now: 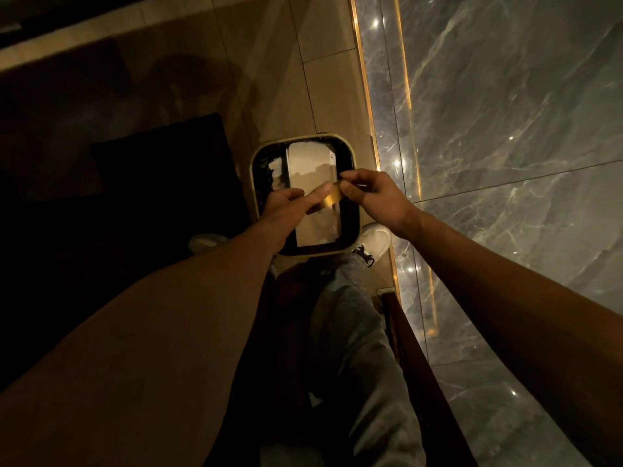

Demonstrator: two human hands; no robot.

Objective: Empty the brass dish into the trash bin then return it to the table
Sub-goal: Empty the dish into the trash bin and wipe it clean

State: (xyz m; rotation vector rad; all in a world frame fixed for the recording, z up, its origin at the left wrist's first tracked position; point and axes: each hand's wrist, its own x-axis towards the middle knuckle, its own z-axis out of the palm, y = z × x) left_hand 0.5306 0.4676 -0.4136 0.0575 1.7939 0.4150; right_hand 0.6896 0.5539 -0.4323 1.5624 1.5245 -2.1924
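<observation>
While both hands meet over the open trash bin (pixel 305 197), the brass dish (pixel 332 198) sits tilted between them: the left hand (pixel 293 205) grips its 9 o'clock edge, the right hand (pixel 374 193) pinches its 3 o'clock edge.

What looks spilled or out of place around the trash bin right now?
Nothing stands out. Both hands, left and right, hold the brass dish tipped over the open trash bin, and the tiled floor around it shows no spill. The light is dim, so small bits could go unseen.
</observation>
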